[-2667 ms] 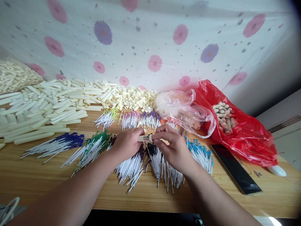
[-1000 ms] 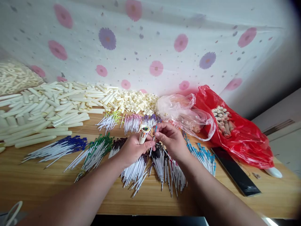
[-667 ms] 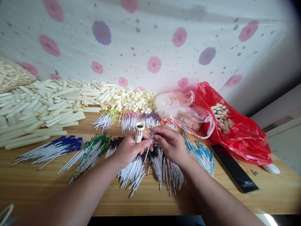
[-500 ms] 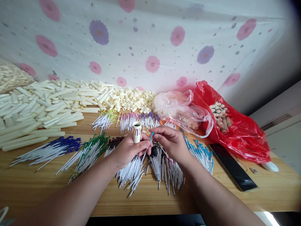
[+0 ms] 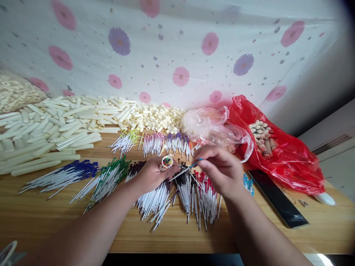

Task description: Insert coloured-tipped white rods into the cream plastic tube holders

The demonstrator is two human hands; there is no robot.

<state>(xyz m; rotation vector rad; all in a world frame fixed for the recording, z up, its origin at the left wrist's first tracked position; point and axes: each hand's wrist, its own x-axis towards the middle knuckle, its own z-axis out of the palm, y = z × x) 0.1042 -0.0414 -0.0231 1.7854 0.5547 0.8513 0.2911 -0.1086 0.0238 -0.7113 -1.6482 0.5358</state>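
Observation:
My left hand (image 5: 154,173) is closed around a short cream multicolour pen barrel (image 5: 166,163). Its open end is tilted toward me, and several coloured ends show inside. Between thumb and fingers, my right hand (image 5: 222,170) pinches the light-blue end of a thin white pen refill (image 5: 183,172). The refill slants down to the left, its far end at my left fingertips; whether those fingers grip it I cannot tell. Beneath my hands lie fanned bunches of refills with brown (image 5: 154,195), black (image 5: 183,188) and red ends (image 5: 206,194). Light-blue refills (image 5: 248,184) lie partly hidden behind my right wrist.
Bunches of blue (image 5: 62,175) and green refills (image 5: 108,181) lie to the left. Behind them are piled cream pen tubes (image 5: 63,125) and short slotted pieces (image 5: 159,117). A clear plastic bag (image 5: 205,123), a red bag (image 5: 294,162) with pen parts, and a black phone (image 5: 277,199) are on the right.
My right hand has moved right and turned, with the light-blue refill now stretched out between the hands. My left hand has tipped the barrel's open end toward me.

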